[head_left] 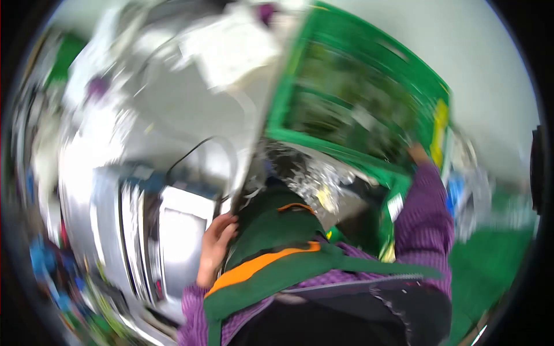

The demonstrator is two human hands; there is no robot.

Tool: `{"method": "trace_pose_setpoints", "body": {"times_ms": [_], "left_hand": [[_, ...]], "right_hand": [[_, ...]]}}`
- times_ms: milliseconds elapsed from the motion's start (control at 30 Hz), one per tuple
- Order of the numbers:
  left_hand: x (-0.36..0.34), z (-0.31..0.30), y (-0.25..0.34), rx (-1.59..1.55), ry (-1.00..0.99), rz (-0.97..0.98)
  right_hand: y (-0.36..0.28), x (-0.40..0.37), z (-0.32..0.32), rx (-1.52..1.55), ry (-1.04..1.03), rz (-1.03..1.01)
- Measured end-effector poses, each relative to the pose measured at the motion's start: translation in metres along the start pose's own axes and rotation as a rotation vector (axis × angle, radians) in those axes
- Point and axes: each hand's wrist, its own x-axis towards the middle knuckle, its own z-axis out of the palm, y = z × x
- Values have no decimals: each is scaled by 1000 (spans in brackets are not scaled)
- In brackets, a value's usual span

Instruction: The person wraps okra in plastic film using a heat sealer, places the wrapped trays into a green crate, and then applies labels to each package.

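Note:
My right hand (pixel 419 154) reaches into a green plastic crate (pixel 277 134), near its right end. That hand is smeared by motion, and its fingertips are lost among the crate's contents. Inside lie dark green, leafy-looking packs (pixel 346 109) under clear wrapping, too blurred to name. My left hand (pixel 216 245) is by the edge of a metal table (pixel 245 155), its fingers loosely bent and partly apart. Nothing shows in it.
Below the crate are crumpled clear plastic film (pixel 317 179) and another green crate (pixel 398 199). A metal-framed device with a bright white panel (pixel 182 225) stands on the left, with a black cable (pixel 190 150) nearby. White sheets (pixel 231 46) lie on the table.

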Motion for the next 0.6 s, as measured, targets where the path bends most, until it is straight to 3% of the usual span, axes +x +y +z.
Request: {"method": "trace_pose_setpoints", "body": {"times_ms": [33,100,133,167,200,267,333,467,533,600], "left_hand": [[-3,-3,-1,-11,-5,32],[-11,-13,-18,17,48,139],[-16,-14,-25,-69,112,195],[-19,-20,-37,-80,156,249],[-27,-27,-45,-112,210,275],[-47,-43,-59,-265,338,300],[-74,-72,-75,-364,575,402],[-150,-147,-130,-521,1281,571],[-192,-189,-172,-622,1538,672],[-226,-233,-225,-546,1812,500]], "right_hand": [[-77,5,-89,261,-66,224],[-90,52,-113,258,82,92],[-110,75,-126,1155,109,227],[-163,94,-151,1419,290,246],[-228,98,-204,1330,280,260],[-354,107,-267,1385,355,78],[-509,71,-333,1370,279,-166],[-727,-44,-355,1238,-131,-715],[-805,-124,-348,1213,-504,-1039],[-858,-193,-330,1084,-774,-1233]]}}
